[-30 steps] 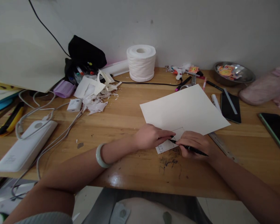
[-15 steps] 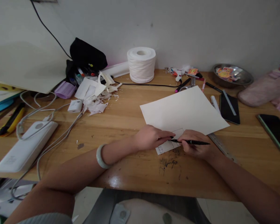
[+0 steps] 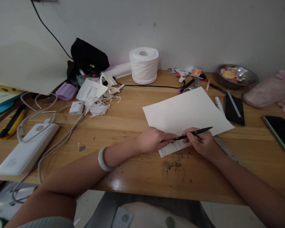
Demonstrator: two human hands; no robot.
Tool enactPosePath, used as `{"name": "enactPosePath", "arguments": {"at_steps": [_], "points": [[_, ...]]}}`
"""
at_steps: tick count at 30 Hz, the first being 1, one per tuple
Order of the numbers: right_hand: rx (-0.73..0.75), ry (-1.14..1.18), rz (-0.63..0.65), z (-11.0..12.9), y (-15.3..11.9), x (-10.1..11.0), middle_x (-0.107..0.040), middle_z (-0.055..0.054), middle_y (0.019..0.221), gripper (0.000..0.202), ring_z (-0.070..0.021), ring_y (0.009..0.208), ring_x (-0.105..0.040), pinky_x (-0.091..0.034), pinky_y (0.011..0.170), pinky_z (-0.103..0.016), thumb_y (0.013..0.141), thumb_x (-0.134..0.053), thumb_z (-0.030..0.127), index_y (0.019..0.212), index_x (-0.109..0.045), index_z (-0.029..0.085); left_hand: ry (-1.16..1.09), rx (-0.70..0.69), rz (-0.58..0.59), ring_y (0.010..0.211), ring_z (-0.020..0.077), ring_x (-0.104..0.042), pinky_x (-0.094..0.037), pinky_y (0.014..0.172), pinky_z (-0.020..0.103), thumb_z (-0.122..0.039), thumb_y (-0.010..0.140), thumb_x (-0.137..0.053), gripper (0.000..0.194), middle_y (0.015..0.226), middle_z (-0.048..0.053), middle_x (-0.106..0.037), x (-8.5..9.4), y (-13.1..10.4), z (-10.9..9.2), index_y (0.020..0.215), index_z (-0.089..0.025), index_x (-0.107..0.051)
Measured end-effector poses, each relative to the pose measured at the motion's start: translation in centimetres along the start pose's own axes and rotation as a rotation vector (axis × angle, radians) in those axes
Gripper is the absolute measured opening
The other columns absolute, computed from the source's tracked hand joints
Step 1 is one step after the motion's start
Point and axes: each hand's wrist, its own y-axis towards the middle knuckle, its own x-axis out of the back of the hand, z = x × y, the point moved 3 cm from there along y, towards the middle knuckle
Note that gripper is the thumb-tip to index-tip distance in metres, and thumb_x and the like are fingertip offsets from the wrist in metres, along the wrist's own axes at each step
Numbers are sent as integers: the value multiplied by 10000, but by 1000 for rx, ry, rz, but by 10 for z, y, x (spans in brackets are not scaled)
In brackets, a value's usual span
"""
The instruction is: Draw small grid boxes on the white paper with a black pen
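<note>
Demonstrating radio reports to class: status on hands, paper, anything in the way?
Left hand on white paper. Right hand gripping black pen. Possible obstacle: ruler near right hand.

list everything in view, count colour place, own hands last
paper sheet: one, white, right of centre
pen: one, black, over paper sheet
table: one, brown, across view
paper roll: one, white, back centre
bowl: one, silver, back right
phone: one, black, far right
slab: one, black, near phone
pink object: one, pink, right edge
loose pens: several, mixed colours, beyond paper sheet
glue gun: one, white, right of paper roll
pouch: one, black, back left
paper scraps: many, white, before pouch
charger: one, white, beside paper scraps
power bank: one, white, front left
cutter: one, yellow-black, far left
cables: several, white, left
ruler: one, grey, by right wrist
bangle: one, pale green, left wrist
left hand: one, bare, on paper sheet
right hand: one, bare, holding pen
</note>
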Motion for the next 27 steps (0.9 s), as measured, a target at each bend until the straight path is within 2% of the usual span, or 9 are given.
{"name": "enactPosePath", "arguments": {"at_steps": [20, 27], "points": [[-43, 14, -16, 0, 0, 0, -623, -8, 549, 189, -120, 482, -589, -461, 435, -200, 805, -468, 267, 783, -623, 160, 11, 14, -5, 569, 82, -584, -388, 525, 178, -316, 862, -437, 269, 815, -15, -681, -1, 0, 1, 1087, -280, -580], [-17, 25, 5, 3, 0, 0, -625, -1, 550, 169, -117, 489, -594, -466, 438, -195, 800, -474, 247, 784, -623, 168, 26, 10, 0, 573, 85, -586, -380, 523, 181, -314, 864, -431, 271, 817, -14, -682, -1, 0, 1, 1089, -279, -578]]}}
